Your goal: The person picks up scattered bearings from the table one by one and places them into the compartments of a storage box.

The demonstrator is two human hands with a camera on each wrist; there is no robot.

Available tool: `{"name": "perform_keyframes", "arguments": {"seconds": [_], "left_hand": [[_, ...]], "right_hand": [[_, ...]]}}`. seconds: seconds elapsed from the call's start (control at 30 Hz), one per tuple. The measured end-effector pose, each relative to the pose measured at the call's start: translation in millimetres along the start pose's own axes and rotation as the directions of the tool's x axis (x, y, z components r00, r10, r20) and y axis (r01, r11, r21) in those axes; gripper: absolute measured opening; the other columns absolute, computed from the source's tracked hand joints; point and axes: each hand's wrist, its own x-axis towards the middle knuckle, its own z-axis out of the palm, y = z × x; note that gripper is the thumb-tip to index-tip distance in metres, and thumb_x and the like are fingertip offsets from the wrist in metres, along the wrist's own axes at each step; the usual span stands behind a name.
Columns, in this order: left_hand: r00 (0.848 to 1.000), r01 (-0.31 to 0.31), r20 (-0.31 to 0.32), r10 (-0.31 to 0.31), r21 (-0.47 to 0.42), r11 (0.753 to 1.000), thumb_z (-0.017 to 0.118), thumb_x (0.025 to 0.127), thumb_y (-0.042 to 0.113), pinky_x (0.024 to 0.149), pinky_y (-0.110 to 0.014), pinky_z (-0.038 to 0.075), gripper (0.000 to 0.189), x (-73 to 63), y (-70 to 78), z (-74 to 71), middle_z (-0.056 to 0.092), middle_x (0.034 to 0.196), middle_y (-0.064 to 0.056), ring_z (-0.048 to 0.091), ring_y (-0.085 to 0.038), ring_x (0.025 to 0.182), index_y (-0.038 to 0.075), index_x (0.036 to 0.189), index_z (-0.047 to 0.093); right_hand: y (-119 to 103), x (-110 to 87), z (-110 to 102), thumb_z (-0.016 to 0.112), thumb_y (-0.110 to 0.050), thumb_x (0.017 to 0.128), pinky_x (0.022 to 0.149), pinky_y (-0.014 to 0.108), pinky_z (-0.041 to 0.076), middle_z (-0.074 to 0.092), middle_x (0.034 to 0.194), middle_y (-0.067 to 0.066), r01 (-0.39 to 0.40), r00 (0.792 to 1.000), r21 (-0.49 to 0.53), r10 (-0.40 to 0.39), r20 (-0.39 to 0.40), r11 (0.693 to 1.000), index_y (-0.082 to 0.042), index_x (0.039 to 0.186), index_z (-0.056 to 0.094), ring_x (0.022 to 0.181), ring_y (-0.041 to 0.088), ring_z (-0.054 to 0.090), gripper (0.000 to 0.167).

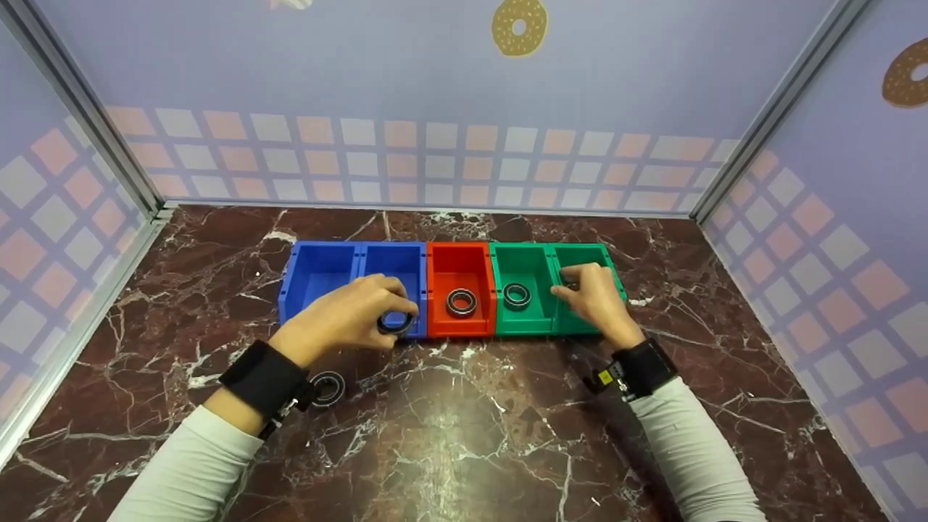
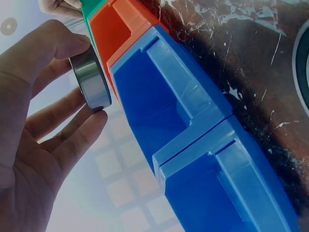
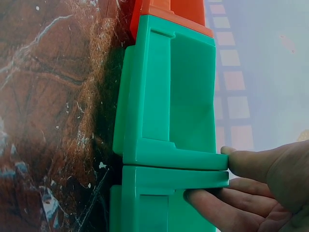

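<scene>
My left hand [image 1: 388, 308] pinches a steel bearing ring [image 1: 396, 323] between thumb and fingers, just above the front wall of the second blue bin [image 1: 395, 262]. In the left wrist view the left hand [image 2: 72, 82] holds the ring [image 2: 92, 83] on edge beside the blue bins [image 2: 193, 145]. My right hand [image 1: 576, 281] reaches over the rightmost green bin [image 1: 589, 254]. Its straight fingers [image 3: 251, 164] touch the wall between the two green bins [image 3: 164, 121]. No ring shows in that hand.
Five bins stand in a row: two blue, one red [image 1: 462, 257], two green. One bearing lies in the red bin [image 1: 461, 301], another in the left green bin [image 1: 517, 295]. A third bearing [image 1: 328, 388] lies on the marble table by my left wrist. Patterned walls enclose the table.
</scene>
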Motion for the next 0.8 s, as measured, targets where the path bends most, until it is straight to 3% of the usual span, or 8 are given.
{"name": "perform_keyframes", "arguments": {"seconds": [0.4, 0.8], "left_hand": [[0.998, 0.052, -0.026, -0.052, -0.010, 0.999, 0.080, 0.068, 0.015, 0.089, -0.043, 0.055, 0.045, 4.8, -8.5, -5.2, 0.067, 0.106, -0.011, 0.063, -0.029, 0.099, 0.012, 0.113, 0.075], [0.995, 0.093, -0.022, -0.093, -0.011, 0.996, 0.079, 0.071, 0.016, 0.093, -0.045, 0.054, 0.045, 15.0, -22.3, -9.8, 0.068, 0.107, -0.013, 0.062, -0.031, 0.100, 0.011, 0.115, 0.075]], "right_hand": [[-0.5, 0.6, -0.6, 0.072, -0.016, 0.090, 0.078, 0.045, 0.061, 0.069, 0.116, 0.027, -0.014, 1.000, -0.016, 0.014, 0.000, 1.000, 0.006, 0.125, 0.064, 0.078, 0.031, 0.074, 0.042], [-2.7, 0.8, -1.9, 0.071, -0.016, 0.091, 0.074, 0.042, 0.062, 0.067, 0.120, 0.027, -0.041, 0.999, 0.001, 0.041, 0.023, 0.999, 0.006, 0.128, 0.062, 0.082, 0.033, 0.075, 0.045]]}}
